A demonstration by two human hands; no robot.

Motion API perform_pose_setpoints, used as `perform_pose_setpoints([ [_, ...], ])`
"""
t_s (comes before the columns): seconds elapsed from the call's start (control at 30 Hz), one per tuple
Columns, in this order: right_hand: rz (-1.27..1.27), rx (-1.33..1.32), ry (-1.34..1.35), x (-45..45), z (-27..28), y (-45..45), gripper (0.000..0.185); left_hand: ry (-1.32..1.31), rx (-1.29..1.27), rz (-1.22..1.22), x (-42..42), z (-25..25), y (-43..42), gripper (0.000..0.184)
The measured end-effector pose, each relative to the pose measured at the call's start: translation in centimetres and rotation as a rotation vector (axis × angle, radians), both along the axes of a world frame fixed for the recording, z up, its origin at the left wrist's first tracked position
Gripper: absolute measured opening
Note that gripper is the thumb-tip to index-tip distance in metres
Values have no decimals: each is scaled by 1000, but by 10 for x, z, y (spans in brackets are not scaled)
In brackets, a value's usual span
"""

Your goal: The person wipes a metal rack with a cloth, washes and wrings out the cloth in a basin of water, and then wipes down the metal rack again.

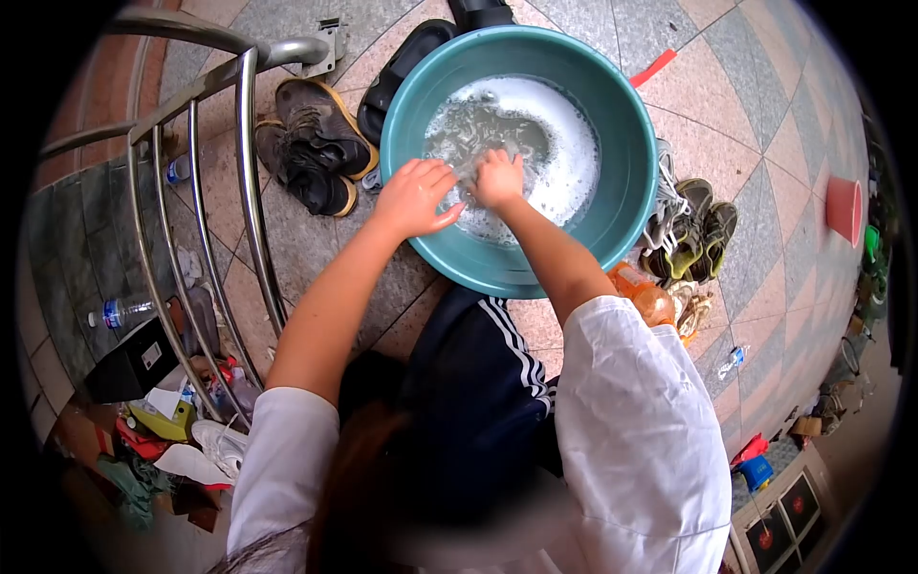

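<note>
Basin: The wide teal basin (624,143) was set on the tiled floor (712,120), directly in front of the person's knees.
Wash water: Cloudy water (492,127) was held in the bottom of the basin, and its right side was covered by a thick band of white suds (575,143).
Left hand: The left hand (416,198) was held over the basin's near left edge, with the fingers parted and the thumb spread wide; nothing was seen gripped in it. Whether the rim was touched could not be told.
Right hand: The right hand (499,180) was lowered to the water near the middle, its fingers bent; whether anything was grasped beneath it could not be told.
Left of basin: Dark laced shoes (320,129) with tan soles were placed between the basin and a metal railing (247,158). A black slipper (406,72) was partly hidden behind the rim.
Right of basin: More shoes (706,230) were grouped just beside the rim, and an orange bottle (654,302) was partly covered by the right sleeve (636,392).
Farther right: A pink bucket (843,212) was seen well apart.
</note>
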State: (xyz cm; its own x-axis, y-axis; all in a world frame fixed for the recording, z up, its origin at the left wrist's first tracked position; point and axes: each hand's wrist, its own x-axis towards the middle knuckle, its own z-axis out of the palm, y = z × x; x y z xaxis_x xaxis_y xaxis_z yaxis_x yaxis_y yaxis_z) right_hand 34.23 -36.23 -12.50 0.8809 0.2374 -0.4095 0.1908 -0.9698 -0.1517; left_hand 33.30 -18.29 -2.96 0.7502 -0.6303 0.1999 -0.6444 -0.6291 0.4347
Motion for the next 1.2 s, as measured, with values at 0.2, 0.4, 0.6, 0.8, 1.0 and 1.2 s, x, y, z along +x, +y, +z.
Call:
perform_pose_setpoints([
  [0.2, -573, 620, -111, 40, -11, -14, 31, 19, -8, 1, 0, -2, 2, 34],
  [0.4, -268, 971, -164, 17, 25, -54, 71, 44, -5, -1, 0, 5, 3, 35],
  [0.6, 28, 163, 117, -22, 25, -34, 80, 21, -34, 4, 1, 2, 3, 35],
  [0.8, -41, 28, -10, 10, -2, -7, 43, 65, -22, 20, -1, 5, 2, 35],
  [1.0, -484, 526, -332, 34, -15, -16, 28, 19, -14, 25, 3, 4, 2, 34],
  [1.2, -1150, 1477, -313, 17, 7, -10, 24, 47, 0, 41, -2, 4, 4, 45],
])
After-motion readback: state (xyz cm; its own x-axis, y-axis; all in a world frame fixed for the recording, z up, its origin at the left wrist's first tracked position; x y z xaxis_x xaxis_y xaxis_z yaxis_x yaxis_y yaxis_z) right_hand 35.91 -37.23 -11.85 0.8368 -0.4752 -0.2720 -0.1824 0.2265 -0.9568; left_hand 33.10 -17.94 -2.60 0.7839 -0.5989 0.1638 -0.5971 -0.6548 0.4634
